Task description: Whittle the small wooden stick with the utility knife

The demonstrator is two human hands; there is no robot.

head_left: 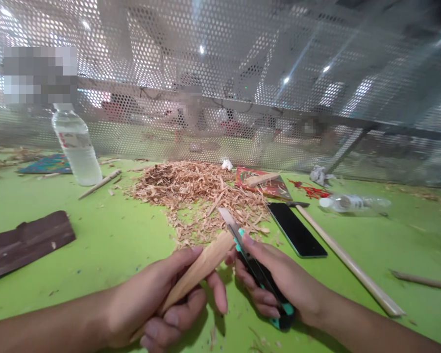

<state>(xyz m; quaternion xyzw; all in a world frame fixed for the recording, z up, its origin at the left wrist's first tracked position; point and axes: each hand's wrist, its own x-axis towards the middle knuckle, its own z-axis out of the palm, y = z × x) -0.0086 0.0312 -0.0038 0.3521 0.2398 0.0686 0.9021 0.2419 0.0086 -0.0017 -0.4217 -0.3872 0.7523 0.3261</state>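
Observation:
My left hand is closed around a pale wooden stick, which slants up toward the right. In my right hand is a black and teal utility knife, its blade extended and pointing up and to the left. The stick's upper end lies close beside the knife, near the fingers of my right hand; whether they touch I cannot tell. Behind both hands, a heap of wood shavings spreads over the green table.
A hammer and a black phone lie to the right. Beyond them is a plastic bottle on its side. An upright water bottle and brown sandpaper-like sheet are left. A perforated metal screen borders the back.

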